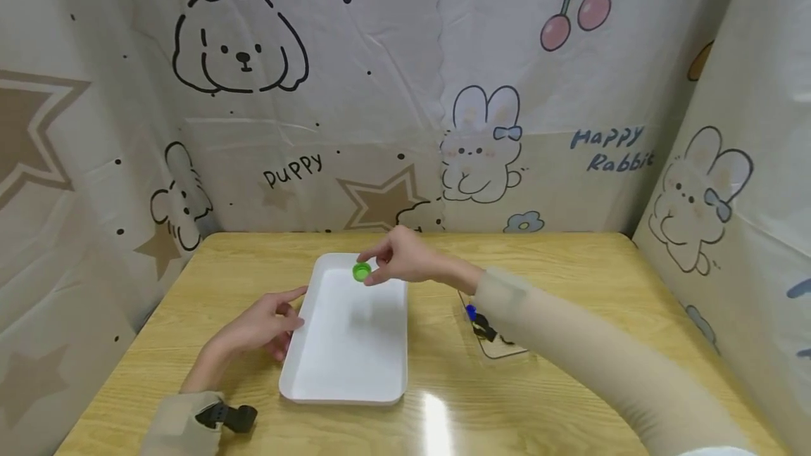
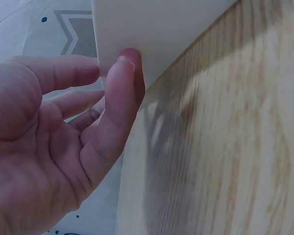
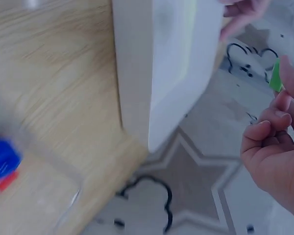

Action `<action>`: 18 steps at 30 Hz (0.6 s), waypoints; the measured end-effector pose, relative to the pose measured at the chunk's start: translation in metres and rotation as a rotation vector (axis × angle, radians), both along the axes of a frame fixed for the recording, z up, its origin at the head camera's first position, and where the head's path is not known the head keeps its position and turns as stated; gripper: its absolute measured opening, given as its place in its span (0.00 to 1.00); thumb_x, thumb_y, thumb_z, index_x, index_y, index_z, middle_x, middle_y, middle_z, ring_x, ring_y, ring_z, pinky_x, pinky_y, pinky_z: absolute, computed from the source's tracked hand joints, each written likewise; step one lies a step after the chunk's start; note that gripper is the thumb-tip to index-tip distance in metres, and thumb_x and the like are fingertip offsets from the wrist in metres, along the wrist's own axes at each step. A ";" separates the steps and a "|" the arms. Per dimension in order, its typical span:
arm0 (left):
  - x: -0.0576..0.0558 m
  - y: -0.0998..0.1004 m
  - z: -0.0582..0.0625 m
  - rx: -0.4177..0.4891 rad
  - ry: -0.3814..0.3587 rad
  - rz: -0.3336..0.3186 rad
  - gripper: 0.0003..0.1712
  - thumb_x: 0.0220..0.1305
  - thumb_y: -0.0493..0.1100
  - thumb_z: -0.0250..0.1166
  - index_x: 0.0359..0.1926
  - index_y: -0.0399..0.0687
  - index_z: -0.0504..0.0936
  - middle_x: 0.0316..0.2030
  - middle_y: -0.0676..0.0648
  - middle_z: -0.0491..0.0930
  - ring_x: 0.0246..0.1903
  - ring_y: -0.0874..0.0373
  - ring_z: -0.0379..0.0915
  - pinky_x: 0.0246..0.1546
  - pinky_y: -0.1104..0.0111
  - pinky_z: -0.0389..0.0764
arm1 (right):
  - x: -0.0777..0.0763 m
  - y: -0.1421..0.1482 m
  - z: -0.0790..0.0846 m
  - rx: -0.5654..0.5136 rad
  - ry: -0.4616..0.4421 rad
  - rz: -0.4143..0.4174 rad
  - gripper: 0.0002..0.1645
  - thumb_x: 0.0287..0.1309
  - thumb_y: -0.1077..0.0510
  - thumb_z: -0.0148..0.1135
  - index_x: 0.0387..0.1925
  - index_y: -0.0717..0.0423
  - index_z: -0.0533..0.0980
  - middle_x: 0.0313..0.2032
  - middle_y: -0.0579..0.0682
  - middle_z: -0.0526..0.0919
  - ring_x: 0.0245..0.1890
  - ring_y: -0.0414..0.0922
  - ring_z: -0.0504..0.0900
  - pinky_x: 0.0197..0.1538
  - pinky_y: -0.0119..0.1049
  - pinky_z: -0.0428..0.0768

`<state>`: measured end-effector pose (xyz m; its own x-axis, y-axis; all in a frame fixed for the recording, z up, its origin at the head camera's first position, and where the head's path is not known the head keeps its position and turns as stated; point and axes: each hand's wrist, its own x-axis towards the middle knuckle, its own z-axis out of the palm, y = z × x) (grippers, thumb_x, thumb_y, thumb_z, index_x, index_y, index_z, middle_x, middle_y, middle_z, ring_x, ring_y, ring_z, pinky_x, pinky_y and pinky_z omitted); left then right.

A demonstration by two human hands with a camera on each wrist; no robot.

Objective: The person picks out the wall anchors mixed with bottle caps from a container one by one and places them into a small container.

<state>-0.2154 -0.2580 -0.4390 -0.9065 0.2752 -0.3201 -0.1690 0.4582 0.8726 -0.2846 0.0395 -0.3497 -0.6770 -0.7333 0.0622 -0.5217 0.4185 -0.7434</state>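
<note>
My right hand point(image 1: 405, 257) pinches a small round green cap point(image 1: 362, 272) between thumb and finger, above the far part of a white rectangular tray point(image 1: 351, 343). In the right wrist view the green cap point(image 3: 275, 76) appears edge-on at the fingertips, and that hand's other fingers are curled. The fingers of my left hand point(image 1: 266, 322) rest against the tray's left side. From the left wrist, the left hand point(image 2: 73, 117) is seen touching the outer wall of the tray point(image 2: 152, 34), with no finger visibly hooked round it.
Right of the tray, partly behind the right forearm, lies a clear shallow container point(image 1: 503, 352) with a blue piece point(image 1: 471, 312) and a black piece point(image 1: 483, 328). The right wrist view shows a blue round piece point(image 3: 2, 159) over a red one point(image 3: 5, 181). Printed cloth point(image 1: 380, 111) surrounds the wooden table point(image 1: 570, 266).
</note>
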 end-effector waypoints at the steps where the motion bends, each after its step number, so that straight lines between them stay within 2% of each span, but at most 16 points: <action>1: 0.000 0.000 0.000 0.003 0.002 -0.003 0.39 0.66 0.38 0.59 0.73 0.50 0.53 0.35 0.37 0.71 0.16 0.50 0.73 0.18 0.56 0.81 | 0.002 0.010 0.004 0.000 0.006 -0.012 0.20 0.49 0.56 0.73 0.46 0.55 0.83 0.15 0.44 0.69 0.16 0.38 0.60 0.21 0.29 0.59; 4: -0.001 -0.001 0.001 0.007 0.010 -0.013 0.38 0.66 0.37 0.58 0.73 0.49 0.53 0.35 0.36 0.71 0.16 0.50 0.73 0.18 0.56 0.81 | 0.008 0.041 0.013 -0.012 0.000 -0.060 0.22 0.48 0.56 0.74 0.47 0.55 0.82 0.16 0.46 0.71 0.17 0.39 0.61 0.21 0.29 0.60; 8: -0.002 -0.001 0.001 0.007 0.013 -0.016 0.38 0.67 0.37 0.58 0.74 0.48 0.53 0.36 0.36 0.71 0.16 0.50 0.73 0.18 0.56 0.81 | 0.018 0.085 0.017 -0.026 -0.030 -0.149 0.23 0.48 0.55 0.74 0.49 0.54 0.82 0.18 0.48 0.73 0.17 0.40 0.63 0.21 0.29 0.62; 13: -0.002 0.000 0.000 0.004 0.005 -0.011 0.38 0.66 0.37 0.58 0.74 0.49 0.53 0.35 0.36 0.71 0.16 0.50 0.73 0.18 0.56 0.81 | 0.033 0.136 0.009 -0.006 -0.065 -0.255 0.25 0.49 0.51 0.73 0.50 0.54 0.81 0.18 0.50 0.72 0.18 0.42 0.63 0.21 0.32 0.63; 18: -0.001 0.001 0.001 0.002 0.000 -0.006 0.38 0.66 0.36 0.58 0.73 0.49 0.53 0.35 0.36 0.70 0.17 0.49 0.74 0.18 0.56 0.80 | 0.045 0.170 -0.006 0.024 -0.055 -0.365 0.26 0.49 0.49 0.72 0.51 0.51 0.81 0.21 0.50 0.74 0.20 0.42 0.64 0.21 0.32 0.63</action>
